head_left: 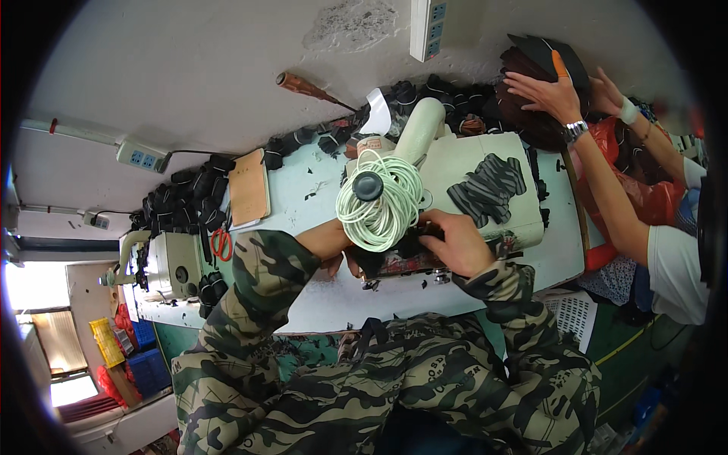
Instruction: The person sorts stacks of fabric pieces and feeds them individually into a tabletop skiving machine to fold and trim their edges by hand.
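A cream sewing machine (485,152) stands before me on the white table, and a coil of pale cord (379,208) with a black knob at its middle hides much of the work point. My left hand (327,244) reaches under the coil's left side. Its curled fingers show in part, against a small black piece (370,262) of cloth or leather. On the coil's right, my right hand (461,244) is closed, thumb and forefinger pinching the dark piece's other side. A pile of dark grey strips (487,189) lies on the machine bed beside that hand.
Black bundles (186,197) line the wall. A brown notebook (250,186), red-handled scissors (221,244) and a second machine (168,265) are at left. A screwdriver (312,87) leans behind. At right, a co-worker's hands (557,95) handle dark brown pieces above a red bag (644,201).
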A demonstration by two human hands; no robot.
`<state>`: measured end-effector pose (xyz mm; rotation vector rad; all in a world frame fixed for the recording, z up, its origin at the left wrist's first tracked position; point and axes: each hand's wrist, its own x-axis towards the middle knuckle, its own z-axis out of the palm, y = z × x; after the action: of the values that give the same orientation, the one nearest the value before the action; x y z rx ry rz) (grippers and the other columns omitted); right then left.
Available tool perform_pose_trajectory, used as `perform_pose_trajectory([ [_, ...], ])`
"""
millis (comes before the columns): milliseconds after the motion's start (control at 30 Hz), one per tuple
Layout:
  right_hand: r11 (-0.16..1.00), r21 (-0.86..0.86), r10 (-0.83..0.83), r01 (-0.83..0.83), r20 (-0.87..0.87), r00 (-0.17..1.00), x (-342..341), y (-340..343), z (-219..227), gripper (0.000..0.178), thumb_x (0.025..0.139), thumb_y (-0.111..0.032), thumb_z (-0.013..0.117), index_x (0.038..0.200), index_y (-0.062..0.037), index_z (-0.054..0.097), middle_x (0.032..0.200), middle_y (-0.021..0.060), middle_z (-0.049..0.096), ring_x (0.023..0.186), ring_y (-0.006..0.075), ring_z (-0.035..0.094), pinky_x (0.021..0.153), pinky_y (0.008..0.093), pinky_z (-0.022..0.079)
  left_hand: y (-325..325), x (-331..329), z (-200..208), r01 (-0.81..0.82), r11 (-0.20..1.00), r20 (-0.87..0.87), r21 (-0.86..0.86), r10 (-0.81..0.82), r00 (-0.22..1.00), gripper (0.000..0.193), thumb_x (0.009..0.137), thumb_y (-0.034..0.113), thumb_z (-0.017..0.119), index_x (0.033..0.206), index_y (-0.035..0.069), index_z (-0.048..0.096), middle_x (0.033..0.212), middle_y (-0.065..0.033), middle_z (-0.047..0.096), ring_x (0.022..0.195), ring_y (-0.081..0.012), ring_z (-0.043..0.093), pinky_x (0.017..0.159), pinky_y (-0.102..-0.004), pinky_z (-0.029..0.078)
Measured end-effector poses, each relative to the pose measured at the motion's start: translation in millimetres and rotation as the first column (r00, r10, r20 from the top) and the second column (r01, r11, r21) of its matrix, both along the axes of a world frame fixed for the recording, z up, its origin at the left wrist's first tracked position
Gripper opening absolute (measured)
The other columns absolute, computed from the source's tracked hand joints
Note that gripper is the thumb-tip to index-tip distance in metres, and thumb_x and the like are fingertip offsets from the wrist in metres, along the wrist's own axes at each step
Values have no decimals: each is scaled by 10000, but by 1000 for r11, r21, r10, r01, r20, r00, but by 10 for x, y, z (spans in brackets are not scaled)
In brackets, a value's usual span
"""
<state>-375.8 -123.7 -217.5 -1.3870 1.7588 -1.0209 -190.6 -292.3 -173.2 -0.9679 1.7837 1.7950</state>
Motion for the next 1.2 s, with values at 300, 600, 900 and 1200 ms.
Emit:
perform_pose_trajectory([
  [300, 999, -42, 13, -11, 25, 1000, 33, 52, -55, 189, 800, -75, 633, 955, 31, 613, 821, 170, 649, 734, 286, 622, 718, 341, 480, 70, -11, -31, -25, 1000, -36, 11, 26, 999, 303, 933, 131, 419, 1179, -21, 505, 797, -166, 654, 465, -192, 631, 289, -252, 446],
  [600, 974, -154, 170, -168, -2, 985, -19, 53, -87, 224, 805, -66, 633, 1007, 29, 612, 795, 148, 648, 693, 245, 620, 672, 329, 477, 103, 57, -169, -49, 999, -54, -17, 48, 997, 316, 939, 129, 413, 1212, -16, 479, 814, -161, 649, 491, -195, 642, 295, -259, 462],
  [900, 980, 172, 41, -99, 309, 950, 18, 67, -119, 184, 828, -51, 617, 993, 31, 603, 816, 139, 640, 677, 174, 631, 622, 295, 490, 102, 48, -191, -82, 996, -41, -47, 80, 996, 329, 941, 113, 421, 1252, 11, 450, 792, -142, 640, 483, -199, 635, 322, -278, 492],
  [1200, 948, 316, -62, -46, 325, 944, 4, 91, -24, 223, 802, -113, 643, 973, 27, 621, 845, 198, 645, 744, 385, 609, 703, 382, 487, 100, 72, -268, -145, 989, -117, -25, 141, 983, 287, 935, 79, 413, 1198, 0, 496, 823, -148, 633, 487, -213, 633, 353, -285, 515],
])
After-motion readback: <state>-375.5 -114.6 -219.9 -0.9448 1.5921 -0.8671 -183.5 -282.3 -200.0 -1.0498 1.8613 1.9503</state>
